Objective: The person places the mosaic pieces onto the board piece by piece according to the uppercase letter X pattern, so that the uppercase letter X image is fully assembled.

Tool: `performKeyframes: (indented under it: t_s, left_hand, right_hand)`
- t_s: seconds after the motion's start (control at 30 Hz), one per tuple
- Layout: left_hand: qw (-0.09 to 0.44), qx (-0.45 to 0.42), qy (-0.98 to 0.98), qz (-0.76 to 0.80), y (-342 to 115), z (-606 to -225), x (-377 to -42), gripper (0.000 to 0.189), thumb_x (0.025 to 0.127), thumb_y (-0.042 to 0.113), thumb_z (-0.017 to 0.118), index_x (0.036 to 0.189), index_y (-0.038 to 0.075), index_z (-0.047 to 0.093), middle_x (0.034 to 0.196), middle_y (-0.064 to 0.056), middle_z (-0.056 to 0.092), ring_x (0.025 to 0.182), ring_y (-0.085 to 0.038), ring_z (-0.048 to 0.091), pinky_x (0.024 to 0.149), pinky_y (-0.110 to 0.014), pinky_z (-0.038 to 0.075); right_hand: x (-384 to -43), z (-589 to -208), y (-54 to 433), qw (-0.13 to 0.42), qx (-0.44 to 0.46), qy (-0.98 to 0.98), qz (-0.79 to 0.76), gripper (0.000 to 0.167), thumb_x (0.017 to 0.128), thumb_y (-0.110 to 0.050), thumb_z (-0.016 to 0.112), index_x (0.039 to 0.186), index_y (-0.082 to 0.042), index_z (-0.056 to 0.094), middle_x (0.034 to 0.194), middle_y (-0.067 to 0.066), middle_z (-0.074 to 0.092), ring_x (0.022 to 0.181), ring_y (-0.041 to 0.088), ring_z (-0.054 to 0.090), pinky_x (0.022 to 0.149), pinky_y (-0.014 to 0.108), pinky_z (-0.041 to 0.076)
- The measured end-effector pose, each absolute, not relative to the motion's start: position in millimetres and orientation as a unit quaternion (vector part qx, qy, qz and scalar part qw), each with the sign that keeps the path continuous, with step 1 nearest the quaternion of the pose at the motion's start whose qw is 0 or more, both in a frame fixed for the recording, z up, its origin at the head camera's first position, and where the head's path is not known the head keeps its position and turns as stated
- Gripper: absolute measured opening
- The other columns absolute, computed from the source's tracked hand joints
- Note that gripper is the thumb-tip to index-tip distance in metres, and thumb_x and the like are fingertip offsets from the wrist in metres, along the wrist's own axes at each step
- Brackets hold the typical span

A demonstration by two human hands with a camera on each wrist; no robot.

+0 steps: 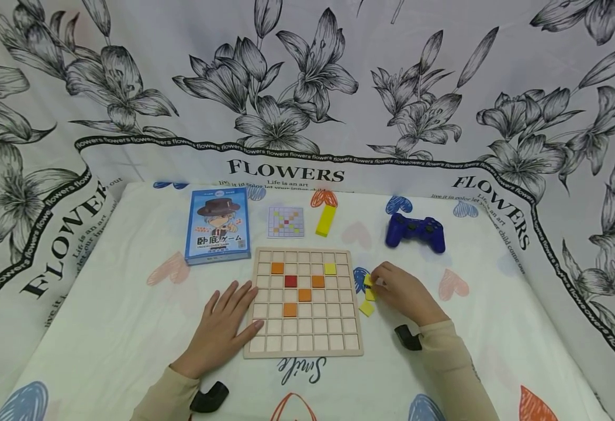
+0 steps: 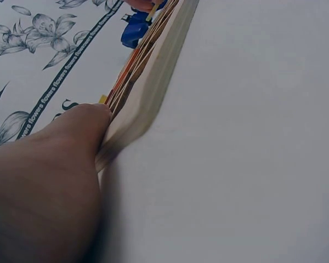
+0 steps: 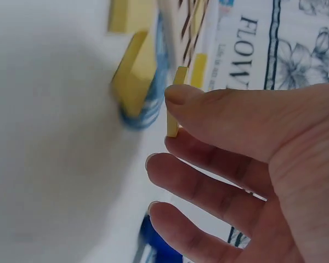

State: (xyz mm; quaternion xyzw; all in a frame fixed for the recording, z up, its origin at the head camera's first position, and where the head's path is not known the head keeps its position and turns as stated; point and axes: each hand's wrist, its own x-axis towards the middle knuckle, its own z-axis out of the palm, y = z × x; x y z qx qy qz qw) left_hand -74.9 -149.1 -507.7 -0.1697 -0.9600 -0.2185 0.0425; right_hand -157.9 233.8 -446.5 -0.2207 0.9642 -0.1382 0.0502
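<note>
A wooden grid board (image 1: 304, 344) holds several orange tiles, one red tile (image 1: 290, 281) and one yellow tile (image 1: 330, 269). My left hand (image 1: 223, 327) rests along the board's left edge, fingers extended and fingertips over the rim. Just off the board's right side, my right hand (image 1: 406, 294) pinches a small yellow tile (image 3: 172, 127) between thumb and index finger, the other fingers loosely spread. Beside and below that hand lie loose yellow tiles (image 1: 366, 308) on the cloth.
Behind the board lie a patterned card (image 1: 286, 222) and a yellow strip (image 1: 325, 220). A blue game box (image 1: 217, 225) is at the back left, and a blue game controller (image 1: 415, 233) at the back right. Flower-printed fabric (image 1: 307, 88) rises behind the white cloth.
</note>
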Motion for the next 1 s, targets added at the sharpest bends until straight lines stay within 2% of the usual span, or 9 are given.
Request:
performKeyframes:
  t_s: [0.2, 0.33, 0.57, 1.0]
  left_hand:
    - [0.040, -0.169, -0.961, -0.215, -149.4, -509.2, -75.1, 0.070, 0.092, 0.052, 0.054, 0.149, 0.014, 0.036, 0.155, -0.007, 0.031, 0.145, -0.032, 0.018, 0.114, -0.056, 0.007]
    - [0.038, -0.167, -0.962, -0.215, -149.1, -508.9, -75.2, 0.071, 0.092, 0.052, 0.054, 0.149, 0.015, 0.036, 0.155, -0.007, 0.031, 0.145, -0.032, 0.018, 0.114, -0.056, 0.007]
    - [0.039, -0.167, -0.962, -0.213, -149.1, -509.2, -75.0, 0.071, 0.092, 0.052, 0.054, 0.149, 0.015, 0.035, 0.155, -0.007, 0.031, 0.145, -0.032, 0.018, 0.115, -0.056, 0.007]
    - [0.038, -0.167, -0.962, -0.212, -148.8, -508.3, -74.8, 0.070, 0.091, 0.051, 0.055, 0.148, 0.014, 0.037, 0.155, -0.007, 0.032, 0.145, -0.032, 0.019, 0.115, -0.056, 0.008]
  right_hand:
    - [-146.8, -444.6, 211.5, 0.031, -0.266, 0.955, -0.125, 0.016, 0.086, -0.019, 0.073, 0.100, -0.015, 0.066, 0.097, -0.006, 0.061, 0.079, 0.007, 0.057, 0.073, 0.027, 0.053]
    - [-137.4, -442.5, 195.2, 0.020, -0.310, 0.941, -0.132, 0.016, 0.084, -0.021, 0.074, 0.098, -0.016, 0.066, 0.093, -0.008, 0.060, 0.076, 0.005, 0.054, 0.071, 0.024, 0.051]
    - [-127.8, -446.9, 176.5, 0.023, -0.361, 0.922, -0.140, 0.012, 0.086, -0.020, 0.072, 0.097, -0.019, 0.066, 0.095, -0.011, 0.062, 0.081, 0.003, 0.055, 0.075, 0.022, 0.052]
    - [-120.9, -450.4, 155.2, 0.028, -0.391, 0.911, -0.128, 0.016, 0.089, -0.024, 0.069, 0.104, -0.018, 0.067, 0.099, -0.009, 0.063, 0.086, 0.006, 0.058, 0.082, 0.023, 0.052]
